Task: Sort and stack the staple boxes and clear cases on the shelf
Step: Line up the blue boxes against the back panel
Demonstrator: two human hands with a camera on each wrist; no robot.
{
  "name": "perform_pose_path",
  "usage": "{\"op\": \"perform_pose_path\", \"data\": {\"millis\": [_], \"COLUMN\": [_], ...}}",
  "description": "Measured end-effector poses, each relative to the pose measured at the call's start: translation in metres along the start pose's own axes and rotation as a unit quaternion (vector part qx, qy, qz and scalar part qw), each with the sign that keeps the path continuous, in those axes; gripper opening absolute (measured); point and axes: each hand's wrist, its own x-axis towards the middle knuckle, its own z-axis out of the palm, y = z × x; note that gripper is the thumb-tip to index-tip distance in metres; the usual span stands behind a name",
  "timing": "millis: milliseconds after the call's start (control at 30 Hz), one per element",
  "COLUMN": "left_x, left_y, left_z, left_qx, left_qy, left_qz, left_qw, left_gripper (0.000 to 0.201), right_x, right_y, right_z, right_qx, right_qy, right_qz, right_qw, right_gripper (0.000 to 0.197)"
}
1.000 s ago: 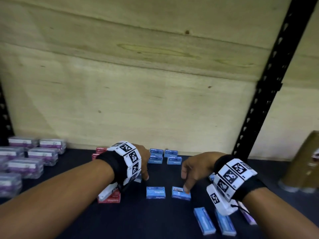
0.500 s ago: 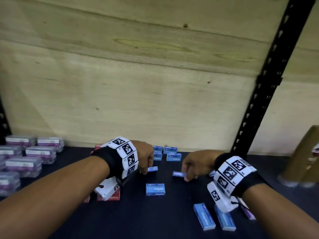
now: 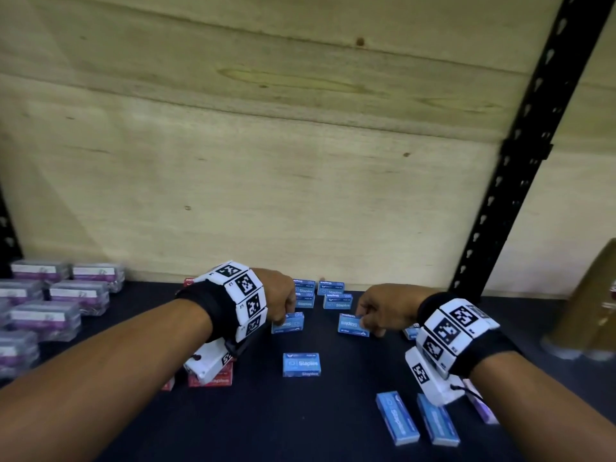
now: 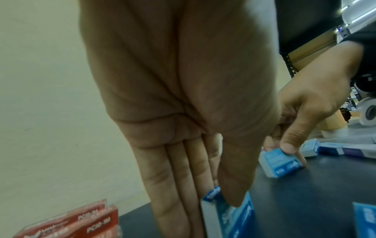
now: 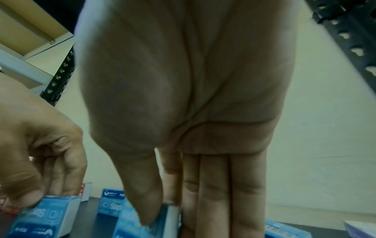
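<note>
My left hand (image 3: 283, 303) pinches a blue staple box (image 3: 288, 323) between thumb and fingers, held tilted just above the dark shelf (image 3: 316, 421); the same box (image 4: 234, 214) shows under the thumb in the left wrist view. My right hand (image 3: 376, 311) pinches a second blue staple box (image 3: 351, 324), seen close as the box (image 5: 146, 223) in the right wrist view. Stacked blue boxes (image 3: 333, 296) stand at the back wall just beyond both hands. One blue box (image 3: 301, 364) lies flat in front of them.
Clear cases with purple labels (image 3: 50, 305) are grouped at the left. Red staple boxes (image 3: 213, 378) lie under my left wrist. Two blue boxes (image 3: 416, 418) lie at the front right. A black upright post (image 3: 506, 201) and brown rolls (image 3: 590, 311) stand at the right.
Both hands picked blue boxes up off the shelf and carried them back toward the stacked blue boxes. The boxes now tilt upright in the fingers.
</note>
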Motion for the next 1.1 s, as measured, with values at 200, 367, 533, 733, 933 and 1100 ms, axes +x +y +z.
{"op": "perform_pose_path", "data": {"millis": [200, 367, 533, 733, 933, 1100], "left_x": [0.001, -0.001, -0.001, -0.002, 0.000, 0.005], "left_y": [0.004, 0.015, 0.014, 0.002, 0.000, 0.005], "left_z": [0.001, -0.007, -0.009, -0.001, 0.003, 0.013], "left_qx": [-0.004, 0.036, 0.016, -0.001, 0.098, 0.159], "left_qy": [0.016, 0.001, 0.012, 0.039, 0.038, 0.027], "left_qz": [0.020, 0.068, 0.080, 0.035, -0.037, -0.060], "left_qw": [1.000, 0.997, 0.997, 0.999, 0.994, 0.985], "left_gripper": [0.039, 0.048, 0.050, 0.033, 0.025, 0.022], "right_x": [-0.004, -0.009, -0.004, 0.011, 0.011, 0.010], "right_y": [-0.004, -0.001, -0.005, -0.020, -0.024, -0.018], "right_z": [-0.003, -0.011, -0.010, -0.002, 0.000, 0.005], "right_qx": [0.004, -0.016, -0.021, -0.048, -0.046, -0.055], "right_qy": [0.013, 0.050, 0.067, 0.058, 0.051, 0.043], "right_qz": [-0.002, -0.015, -0.031, -0.061, -0.067, -0.061], "right_qw": [1.000, 0.998, 0.997, 0.995, 0.995, 0.996], "right_gripper": [0.021, 0.012, 0.013, 0.020, 0.023, 0.020]}}
